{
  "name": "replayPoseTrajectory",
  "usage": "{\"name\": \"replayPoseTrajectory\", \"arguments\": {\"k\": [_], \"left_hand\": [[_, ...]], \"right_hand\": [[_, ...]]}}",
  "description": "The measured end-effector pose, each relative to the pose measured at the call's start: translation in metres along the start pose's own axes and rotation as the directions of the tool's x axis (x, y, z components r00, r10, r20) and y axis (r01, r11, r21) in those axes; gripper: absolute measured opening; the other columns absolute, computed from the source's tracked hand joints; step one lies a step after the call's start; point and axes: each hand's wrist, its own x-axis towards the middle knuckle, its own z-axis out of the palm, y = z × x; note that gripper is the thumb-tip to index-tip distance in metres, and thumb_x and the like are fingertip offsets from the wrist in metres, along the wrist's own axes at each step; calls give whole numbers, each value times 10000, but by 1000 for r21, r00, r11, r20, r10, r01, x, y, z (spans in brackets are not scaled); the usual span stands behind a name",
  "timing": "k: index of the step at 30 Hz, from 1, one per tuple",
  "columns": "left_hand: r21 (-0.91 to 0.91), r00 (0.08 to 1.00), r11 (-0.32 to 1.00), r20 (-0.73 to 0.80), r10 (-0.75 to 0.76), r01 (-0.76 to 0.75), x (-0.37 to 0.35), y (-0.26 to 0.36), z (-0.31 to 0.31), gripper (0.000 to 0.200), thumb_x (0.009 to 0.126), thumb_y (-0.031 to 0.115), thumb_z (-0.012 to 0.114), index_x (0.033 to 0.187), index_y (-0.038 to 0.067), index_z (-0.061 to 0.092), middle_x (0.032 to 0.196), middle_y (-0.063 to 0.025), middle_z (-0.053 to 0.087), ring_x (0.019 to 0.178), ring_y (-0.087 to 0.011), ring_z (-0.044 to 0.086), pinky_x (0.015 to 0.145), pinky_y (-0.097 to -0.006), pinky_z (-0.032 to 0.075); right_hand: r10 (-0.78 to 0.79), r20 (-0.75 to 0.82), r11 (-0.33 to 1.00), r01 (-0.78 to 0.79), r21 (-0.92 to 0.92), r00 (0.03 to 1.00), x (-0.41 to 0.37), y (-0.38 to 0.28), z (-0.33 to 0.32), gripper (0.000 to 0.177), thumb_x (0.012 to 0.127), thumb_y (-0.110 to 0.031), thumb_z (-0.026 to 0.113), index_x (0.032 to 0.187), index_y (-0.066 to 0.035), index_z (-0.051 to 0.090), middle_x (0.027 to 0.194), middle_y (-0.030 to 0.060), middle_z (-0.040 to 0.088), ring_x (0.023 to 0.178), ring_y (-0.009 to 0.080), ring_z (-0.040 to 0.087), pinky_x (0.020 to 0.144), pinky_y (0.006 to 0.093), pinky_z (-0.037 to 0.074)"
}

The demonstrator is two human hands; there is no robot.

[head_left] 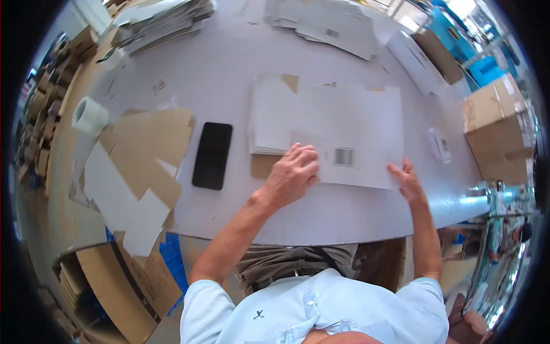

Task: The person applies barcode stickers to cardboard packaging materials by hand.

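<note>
A stack of flat white cardboard box blanks (326,123) lies on the grey table (229,74) in front of me, the top sheet showing a barcode label. My left hand (293,174) rests on the stack's near left edge, fingers curled onto the top sheet. My right hand (405,179) touches the near right corner of the same sheet with fingers spread. Neither hand has lifted anything.
A black phone (212,155) lies left of the stack. Cut cardboard pieces (143,166) and a tape roll (89,116) sit further left. More flat blanks (329,23) are piled at the far side. A brown carton (499,126) stands at the right.
</note>
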Motion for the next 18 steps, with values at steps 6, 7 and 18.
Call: {"name": "replayPoseTrajectory", "arguments": {"k": [6,7,18], "left_hand": [[54,976,994,-192,106,-98,6,6,4,262,763,110,851,970,108,690,984,-32,682,1008,-220,645,909,-401,508],[50,975,993,-190,114,-106,7,6,3,262,763,110,851,970,108,690,984,-32,682,1008,-220,645,909,-401,508],[66,996,998,-90,-11,17,14,-2,4,193,778,135,844,889,110,688,958,-33,667,1007,-231,632,866,-406,488]], "right_hand": [[-163,-171,980,179,82,972,-16,-21,0,348,945,-141,749,1251,-12,643,1182,64,704,1043,130,648,914,307,521],[-177,-208,975,200,92,962,-10,-35,-4,341,942,-129,746,1248,-14,649,1186,68,705,1049,139,653,934,318,519],[-344,-346,838,452,307,873,244,-180,-14,532,894,-154,799,1362,-54,567,1291,68,639,1228,197,587,1031,381,520]]}}
